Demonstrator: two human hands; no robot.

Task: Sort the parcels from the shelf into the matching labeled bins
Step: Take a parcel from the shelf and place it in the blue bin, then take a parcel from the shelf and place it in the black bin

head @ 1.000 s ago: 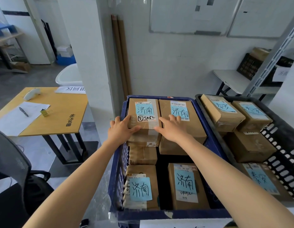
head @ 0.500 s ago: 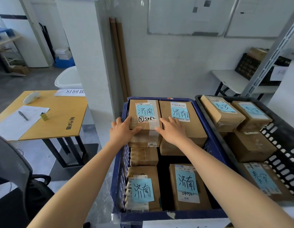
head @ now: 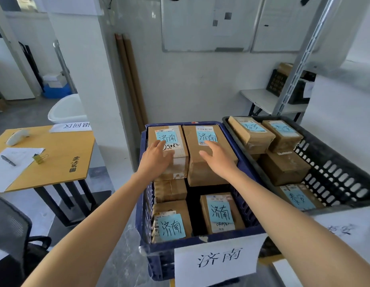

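A blue bin (head: 159, 257) with a white label (head: 219, 259) on its front holds several brown parcels with blue notes bearing the same characters. My left hand (head: 157, 160) lies flat on top of the back-left parcel (head: 180, 162), fingers spread. My right hand (head: 217, 160) hovers with fingers apart over the back-right parcel (head: 200, 175). Two more labeled parcels (head: 172, 226) (head: 221, 214) lie at the bin's front, with a small plain parcel (head: 169, 190) between. To the right, a black bin (head: 333, 168) holds parcels (head: 250, 131) with different characters.
A wooden table (head: 61, 154) with paper, a pen and a binder clip stands to the left. A black office chair (head: 8, 235) is at the lower left. A white pillar (head: 86, 79) and cardboard tubes (head: 130, 79) stand behind the bins; a metal shelf upright (head: 300, 59) rises on the right.
Both hands have let go of the back-left parcel's sides. The left hand slid onto its top; the right hand moved right over the neighbouring parcel. The view tilted down, showing the bin's label.
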